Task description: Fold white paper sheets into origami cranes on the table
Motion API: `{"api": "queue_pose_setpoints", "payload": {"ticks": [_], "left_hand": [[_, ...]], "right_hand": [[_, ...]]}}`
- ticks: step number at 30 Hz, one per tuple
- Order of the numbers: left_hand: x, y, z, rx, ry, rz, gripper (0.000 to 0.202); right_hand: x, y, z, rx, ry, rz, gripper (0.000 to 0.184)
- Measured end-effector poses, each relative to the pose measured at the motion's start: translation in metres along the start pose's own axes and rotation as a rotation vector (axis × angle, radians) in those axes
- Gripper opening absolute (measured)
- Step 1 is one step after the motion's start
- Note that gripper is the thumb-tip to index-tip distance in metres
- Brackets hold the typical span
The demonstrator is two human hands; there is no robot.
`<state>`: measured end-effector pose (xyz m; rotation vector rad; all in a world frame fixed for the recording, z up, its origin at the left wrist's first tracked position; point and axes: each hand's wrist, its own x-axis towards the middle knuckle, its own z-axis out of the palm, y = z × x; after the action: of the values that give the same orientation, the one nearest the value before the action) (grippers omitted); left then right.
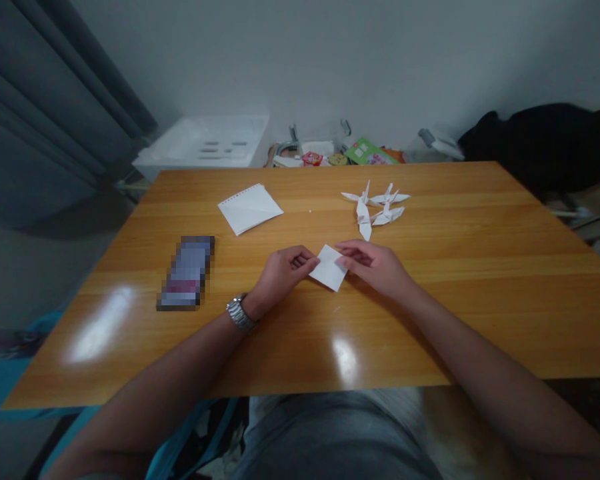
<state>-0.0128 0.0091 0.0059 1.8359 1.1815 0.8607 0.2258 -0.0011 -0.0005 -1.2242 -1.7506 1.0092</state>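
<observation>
A small folded square of white paper [329, 269] is held between my two hands, just above the wooden table. My left hand [289, 270], with a metal watch on its wrist, pinches the paper's left corner between thumb and curled fingers. At the opposite corner my right hand [373, 263] grips the paper, thumb on top and fingers behind it. Beyond my right hand lie several folded white paper cranes [364, 212], bunched together. Toward the back left is a stack of white paper sheets [251, 209] with a perforated edge.
A phone-like device [187, 273], blurred out, lies on the left of the table [480, 267]. Behind the far edge are a white plastic bin [205, 143], a green packet [370, 152] and other clutter. A dark object [540, 147] stands at the back right.
</observation>
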Motion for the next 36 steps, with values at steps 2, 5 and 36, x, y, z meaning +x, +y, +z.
{"api": "queue_pose_setpoints", "payload": {"ticks": [2, 5, 36], "left_hand": [[0.001, -0.002, 0.0, 0.002, 0.028, -0.032, 0.022], [0.002, -0.006, 0.001, -0.023, 0.027, -0.079, 0.024], [0.003, -0.015, -0.012, 0.507, -0.059, 0.343, 0.021]], "right_hand": [[0.0, -0.001, -0.001, -0.07, 0.027, -0.066, 0.037], [0.001, -0.005, -0.003, -0.231, 0.007, -0.202, 0.034], [-0.001, 0.014, 0.004, -0.442, -0.306, -0.338, 0.04]]}}
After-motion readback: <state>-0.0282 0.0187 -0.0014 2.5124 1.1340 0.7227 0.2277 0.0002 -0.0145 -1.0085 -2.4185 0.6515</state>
